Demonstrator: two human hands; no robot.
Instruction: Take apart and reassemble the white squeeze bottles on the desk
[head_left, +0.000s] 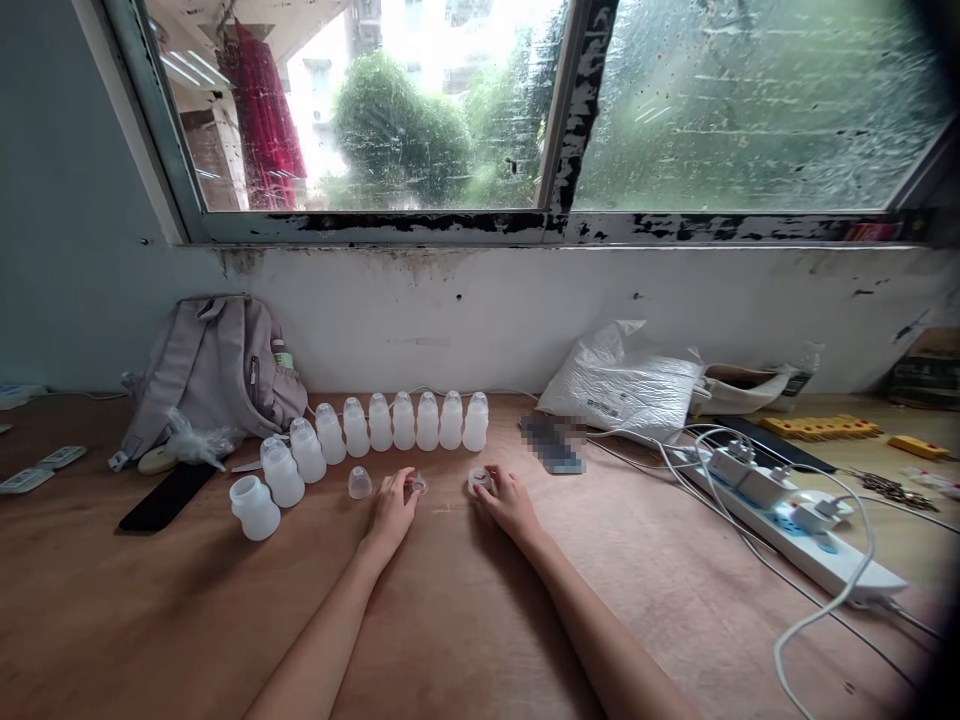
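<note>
A person's two bare hands rested on a wooden table (465, 620) beneath a rain-streaked window (525, 110). The left hand (391, 512) lay with fingers loosely curled, its fingertips pinching a small clear plastic part (420, 485). The right hand (508, 500) was likewise half closed, its fingertips gripping a small white cap (478, 479) at the table surface. The two pieces sat near each other, in the gap between the hands. Just left of the left hand stood a loose translucent dome cap (359, 483). Beyond both hands ran a curved row of white plastic bottles (405, 422), ending at the far left with an open-topped bottle (253, 507). Farther left of the left hand lay a black phone (168, 496) and a grey backpack (214, 370) against the wall. To the right of the right hand were a white plastic bag (622, 385) and a power strip (795, 525) with tangled white cables.
</note>
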